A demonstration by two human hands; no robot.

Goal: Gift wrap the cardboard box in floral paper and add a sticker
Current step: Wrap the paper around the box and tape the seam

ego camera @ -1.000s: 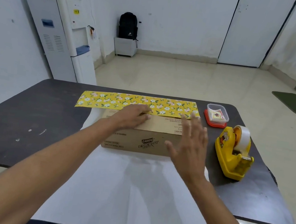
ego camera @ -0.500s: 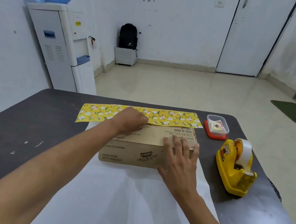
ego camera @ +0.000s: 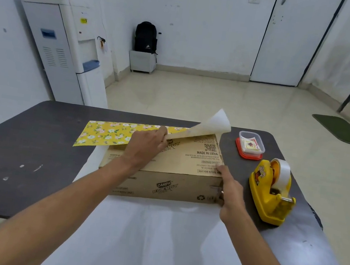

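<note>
A: Where is the cardboard box (ego camera: 176,168)?

B: In the middle of the tabletop (ego camera: 24,134), flat on the floral paper (ego camera: 111,134). The sheet's white back runs out toward the person, and a yellow printed strip lies just beyond the box's far edge.

A: And the hands?

B: The left hand (ego camera: 145,148) pinches that strip above the box's top, with its right part lifted into a white curl. The right hand (ego camera: 230,193) grips the box's near right corner, fingers (ego camera: 220,197) curled round the end.

A: How will it handle?

B: The box looks stiff and probably light, so it may slide on the smooth sheet; bracing a corner suits it. The paper is thin and floppy and likely to crease, so I'd hold it along the edge rather than at one point.

A: Anything nearby?

B: A yellow tape dispenser (ego camera: 270,194) sits near the box on the right. Beyond it is a clear container (ego camera: 250,144) on a red lid, apparently holding stickers.
</note>
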